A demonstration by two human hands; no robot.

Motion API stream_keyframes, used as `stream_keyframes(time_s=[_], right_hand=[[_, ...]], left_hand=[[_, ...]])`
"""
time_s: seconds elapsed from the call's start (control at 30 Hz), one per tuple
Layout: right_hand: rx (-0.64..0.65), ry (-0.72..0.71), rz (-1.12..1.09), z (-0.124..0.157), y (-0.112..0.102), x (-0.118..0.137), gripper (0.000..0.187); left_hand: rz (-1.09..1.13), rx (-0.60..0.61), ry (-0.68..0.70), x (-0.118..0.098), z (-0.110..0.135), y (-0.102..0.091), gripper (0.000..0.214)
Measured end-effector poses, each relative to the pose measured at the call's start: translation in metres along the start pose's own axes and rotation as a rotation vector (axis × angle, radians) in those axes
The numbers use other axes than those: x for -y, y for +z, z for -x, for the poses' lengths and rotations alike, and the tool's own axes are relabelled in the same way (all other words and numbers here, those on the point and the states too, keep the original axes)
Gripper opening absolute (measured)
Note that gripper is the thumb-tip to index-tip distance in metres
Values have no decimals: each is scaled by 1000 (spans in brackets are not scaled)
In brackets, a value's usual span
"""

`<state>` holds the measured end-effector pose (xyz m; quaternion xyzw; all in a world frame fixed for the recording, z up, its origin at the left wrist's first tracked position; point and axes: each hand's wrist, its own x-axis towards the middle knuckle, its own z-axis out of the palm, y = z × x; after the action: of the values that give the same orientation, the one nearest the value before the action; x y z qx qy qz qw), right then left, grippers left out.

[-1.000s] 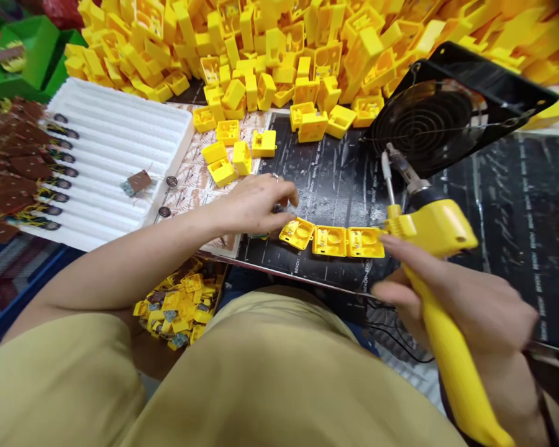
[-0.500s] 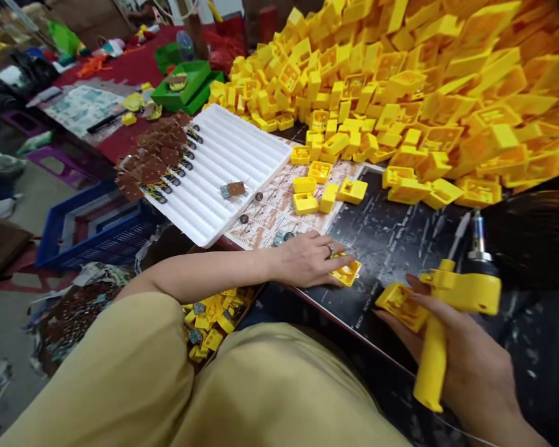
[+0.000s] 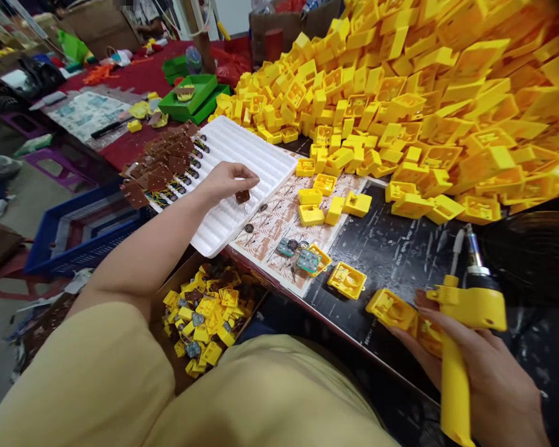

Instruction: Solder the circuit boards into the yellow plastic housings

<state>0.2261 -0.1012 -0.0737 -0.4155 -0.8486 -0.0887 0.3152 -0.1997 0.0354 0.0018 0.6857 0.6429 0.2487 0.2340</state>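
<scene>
open-topped and hollow, with moulded fittings inside, one yellow housing (image 3: 347, 280) lies flat on the black tabletop (image 3: 377, 248), just right of centre in the frame; to its left, a green circuit board (image 3: 308, 261) partly covers another. a third (image 3: 391, 309) sits at the tips of your right hand (image 3: 489, 366), lower right, and a fourth (image 3: 429, 335) is tucked between its thumb and fingers, which stand partly open around it as your hand grips a yellow pistol-shaped tool (image 3: 455, 379). left of centre, your left hand (image 3: 230, 182) hovers over the white foam tray (image 3: 261, 149), fingers bent and nearly meeting the thumb. a small brown board (image 3: 243, 197) shows just beneath them; whether they have hold of it, you cannot tell.
</scene>
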Motion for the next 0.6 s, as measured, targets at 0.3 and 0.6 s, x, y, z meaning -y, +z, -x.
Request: stream_keyframes(time_s=[0.3, 0.6], right_hand=[[19, -66, -53, -17, 8, 8, 51], [-90, 75, -46, -18, -14, 20, 40]], left_hand=[[320, -14, 56, -82, -1, 19, 29], [287, 588, 381, -148, 27, 116, 12]])
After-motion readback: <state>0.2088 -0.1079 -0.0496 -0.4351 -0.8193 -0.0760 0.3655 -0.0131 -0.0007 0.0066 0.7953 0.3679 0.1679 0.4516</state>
